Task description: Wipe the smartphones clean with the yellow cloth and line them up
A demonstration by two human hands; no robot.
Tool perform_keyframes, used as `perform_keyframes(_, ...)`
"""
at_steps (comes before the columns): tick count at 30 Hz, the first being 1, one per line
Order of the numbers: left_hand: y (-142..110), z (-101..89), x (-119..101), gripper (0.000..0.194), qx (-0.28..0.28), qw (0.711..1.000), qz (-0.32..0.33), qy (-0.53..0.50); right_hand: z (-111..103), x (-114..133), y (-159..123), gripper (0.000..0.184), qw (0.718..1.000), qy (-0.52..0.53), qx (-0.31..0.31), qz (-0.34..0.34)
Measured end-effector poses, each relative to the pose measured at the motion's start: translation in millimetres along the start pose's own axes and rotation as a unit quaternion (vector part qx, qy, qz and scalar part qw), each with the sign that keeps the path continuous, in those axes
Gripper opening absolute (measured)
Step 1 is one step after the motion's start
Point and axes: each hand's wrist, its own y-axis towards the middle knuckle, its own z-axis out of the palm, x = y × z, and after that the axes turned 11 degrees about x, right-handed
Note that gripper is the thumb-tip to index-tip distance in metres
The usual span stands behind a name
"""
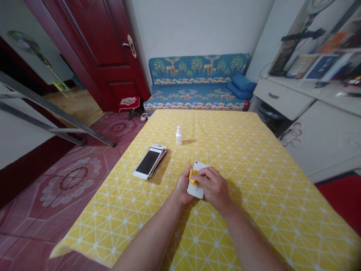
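A white smartphone (199,192) is held above the table with its back and camera facing up. My left hand (183,188) is closed around its left edge. Pinched in the fingers of my right hand (214,186) is a small yellow cloth (193,177), pressed against the phone's back. Part of the phone lies hidden beneath the cloth and my right fingers. To the left rests a stack of phones, with a white smartphone (148,162) on top, its dark screen up. Beyond it stands a small white bottle (179,136), upright with its cap on.
A yellow patterned tablecloth (248,150) covers the table. Behind it is a blue sofa (194,90); a white cabinet (324,139) stands along the right. At left are a metal ladder-like frame (67,130), a red stool (129,102) and a red door (98,41).
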Motion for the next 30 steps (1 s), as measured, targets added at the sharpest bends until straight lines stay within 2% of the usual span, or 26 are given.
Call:
perform_keyframes(4, 1, -0.7, 3, 0.045, -0.015, 0.999, -0.026, 0.028, -3, -4, 1, 0.025, 0.999, -0.029, -0.024, 0.037)
perform_keyframes(11, 0, 2.6, 5, 0.049, -0.003, 0.998, -0.036, 0.061, -10, -13, -3, 0.032, 0.994, -0.052, -0.052, 0.086)
perform_keyframes(19, -4, 7.2, 5, 0.046, 0.029, 0.999, -0.018, 0.03, -8, -22, -10, 0.027, 0.977, -0.043, -0.096, 0.187)
perform_keyframes(24, -1, 2.8, 5, 0.043, -0.005, 0.998, -0.023, 0.056, -1, -13, -8, 0.027, 0.982, -0.024, -0.084, 0.168)
perform_keyframes(30, 2, -7.6, 6, 0.037, -0.014, 0.997, -0.028, 0.063, 0, -5, -4, 0.028, 0.989, 0.004, -0.068, 0.13)
